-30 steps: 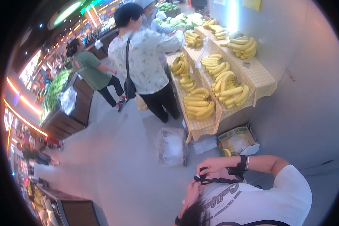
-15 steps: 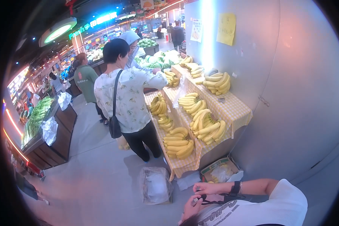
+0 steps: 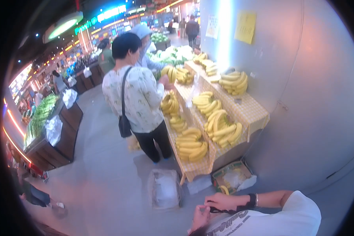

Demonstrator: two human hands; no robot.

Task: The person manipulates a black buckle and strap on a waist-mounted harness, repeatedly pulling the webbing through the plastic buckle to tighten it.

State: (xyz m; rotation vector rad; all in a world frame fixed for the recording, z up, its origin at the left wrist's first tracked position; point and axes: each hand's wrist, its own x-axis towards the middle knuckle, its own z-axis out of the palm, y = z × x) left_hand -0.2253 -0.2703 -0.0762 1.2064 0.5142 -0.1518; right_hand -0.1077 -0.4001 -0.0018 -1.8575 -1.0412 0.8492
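Note:
At the lower right, my two hands are close together in front of my white printed shirt (image 3: pixel 259 218). My right hand (image 3: pixel 223 201), with a black band and a bracelet at its wrist, has its fingers curled round a black cord (image 3: pixel 216 210). My left hand (image 3: pixel 201 217) is closed just beside it, fingers bent; what it grips is hidden. Beyond my hands stands an open cardboard box (image 3: pixel 246 172) on the floor, with a banana (image 3: pixel 224 190) and crumpled clear plastic in it.
A stepped banana stand (image 3: pixel 259 118) with checked cloth and several banana bunches (image 3: pixel 190 144) runs along a grey wall (image 3: pixel 303 78). A shopper (image 3: pixel 135 94) in a patterned shirt stands left of it. A plastic-lined crate (image 3: pixel 165 188) lies on the floor; a vegetable counter (image 3: pixel 63 137) is further left.
The view has shifted slightly. My hands stay together, and the small grey object at my left fingers no longer shows. A banana bunch now shows by the shopper's hand; a walker comes further in at lower left.

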